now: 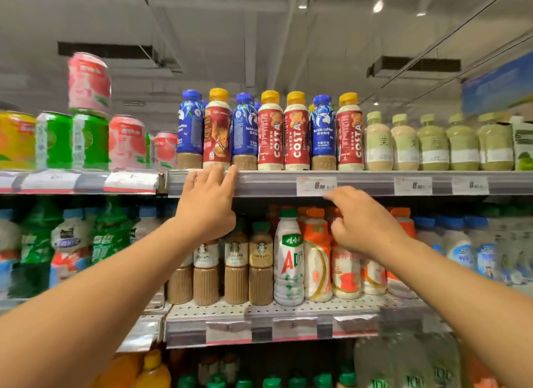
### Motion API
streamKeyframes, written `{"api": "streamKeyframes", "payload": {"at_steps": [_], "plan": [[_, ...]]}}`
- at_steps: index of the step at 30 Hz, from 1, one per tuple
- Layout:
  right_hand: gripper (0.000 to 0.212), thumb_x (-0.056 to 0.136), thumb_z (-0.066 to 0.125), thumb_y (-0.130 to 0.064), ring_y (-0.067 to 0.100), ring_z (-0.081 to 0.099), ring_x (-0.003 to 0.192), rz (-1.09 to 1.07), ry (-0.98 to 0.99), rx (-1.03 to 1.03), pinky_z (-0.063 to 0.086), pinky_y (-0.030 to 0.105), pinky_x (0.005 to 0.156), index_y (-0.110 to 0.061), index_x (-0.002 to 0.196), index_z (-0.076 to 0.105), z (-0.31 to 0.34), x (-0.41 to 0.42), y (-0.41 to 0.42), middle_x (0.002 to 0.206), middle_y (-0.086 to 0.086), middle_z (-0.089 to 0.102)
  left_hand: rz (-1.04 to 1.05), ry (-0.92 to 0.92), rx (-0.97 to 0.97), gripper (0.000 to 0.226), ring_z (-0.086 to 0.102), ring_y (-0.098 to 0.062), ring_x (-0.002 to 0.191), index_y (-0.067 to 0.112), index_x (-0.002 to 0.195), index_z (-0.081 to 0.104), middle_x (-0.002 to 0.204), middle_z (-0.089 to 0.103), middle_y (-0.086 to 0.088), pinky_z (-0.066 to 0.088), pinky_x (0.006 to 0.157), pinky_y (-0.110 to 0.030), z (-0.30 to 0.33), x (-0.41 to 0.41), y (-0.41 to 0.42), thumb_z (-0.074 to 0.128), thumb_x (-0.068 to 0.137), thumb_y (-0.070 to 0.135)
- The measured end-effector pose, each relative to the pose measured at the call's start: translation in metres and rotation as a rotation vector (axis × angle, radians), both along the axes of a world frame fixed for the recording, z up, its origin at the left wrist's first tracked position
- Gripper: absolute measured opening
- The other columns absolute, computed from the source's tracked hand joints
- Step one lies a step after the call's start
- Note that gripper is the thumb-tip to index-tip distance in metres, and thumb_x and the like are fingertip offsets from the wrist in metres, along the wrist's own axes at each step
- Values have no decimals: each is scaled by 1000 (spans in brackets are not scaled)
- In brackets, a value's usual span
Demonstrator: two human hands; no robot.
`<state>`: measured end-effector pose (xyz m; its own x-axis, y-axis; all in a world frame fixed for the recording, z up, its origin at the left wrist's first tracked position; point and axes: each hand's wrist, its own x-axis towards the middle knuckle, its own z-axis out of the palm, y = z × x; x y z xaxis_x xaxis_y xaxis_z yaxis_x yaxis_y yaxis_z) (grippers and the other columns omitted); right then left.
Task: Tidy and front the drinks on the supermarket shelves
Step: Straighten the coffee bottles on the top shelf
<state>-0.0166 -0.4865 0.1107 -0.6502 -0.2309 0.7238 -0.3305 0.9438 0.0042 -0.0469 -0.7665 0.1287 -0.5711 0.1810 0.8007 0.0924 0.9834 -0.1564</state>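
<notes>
Red Costa coffee bottles [270, 130] with yellow caps and blue coffee bottles [323, 132] with blue caps stand mixed along the top shelf [363, 182]. One red bottle [217, 129] is turned with its label sideways. My left hand [206, 203] is raised with fingers spread, fingertips at the shelf's front rail just below that bottle, holding nothing. My right hand [362, 220] hovers lower, fingers loosely curled and apart, in front of the orange-capped bottles [317, 252] on the middle shelf, empty.
Pale tea bottles [406, 142] fill the top shelf's right. Pink, green and yellow cans [89, 139] stand at the left, one pink can [89, 80] stacked on top. Brown Starbucks bottles [235, 269] and a white AD bottle [288, 257] sit on the middle shelf.
</notes>
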Motion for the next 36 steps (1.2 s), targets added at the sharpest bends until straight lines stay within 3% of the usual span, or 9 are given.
{"api": "streamKeyframes", "payload": {"at_steps": [5,8,10,16,23,36], "plan": [[55,96,47,-25,22,28,141,-10,83,34,27,41,116,-17,149,36,43,-23,-12,155,2,32,1,46,-25,86,29,-27,134,22,147,20,142,33,-4,17,115,-46,-2,-1,-1,57,70,35],[49,101,39,-43,25,41,130,-56,89,59,33,41,108,-20,145,41,50,-37,-15,145,3,46,9,9,-30,75,34,-26,129,26,143,26,136,40,-2,18,111,-47,7,0,-2,50,74,37],[49,98,45,-49,25,47,123,-82,88,75,37,40,102,-23,139,47,53,-42,-16,137,2,52,-4,-7,-25,62,39,-25,124,28,137,36,130,46,-1,22,107,-47,18,1,-2,45,77,41],[44,91,57,-51,23,51,113,-105,163,109,43,36,92,-25,127,56,57,-51,-18,126,-2,55,-31,168,31,46,49,-30,110,20,124,54,122,55,-7,37,89,-44,75,-7,-5,47,83,39],[45,91,56,-52,19,50,113,-90,204,101,42,32,90,-28,130,54,55,-52,-18,129,-7,53,32,184,163,60,37,-29,133,17,138,40,148,38,-5,33,102,-46,163,-34,-8,54,83,35],[45,93,56,-48,18,47,114,-45,248,59,40,34,95,-27,132,53,50,-55,-17,130,-6,52,57,207,168,52,43,-29,122,23,123,48,125,55,-7,30,96,-47,184,-57,-8,57,76,42]]}}
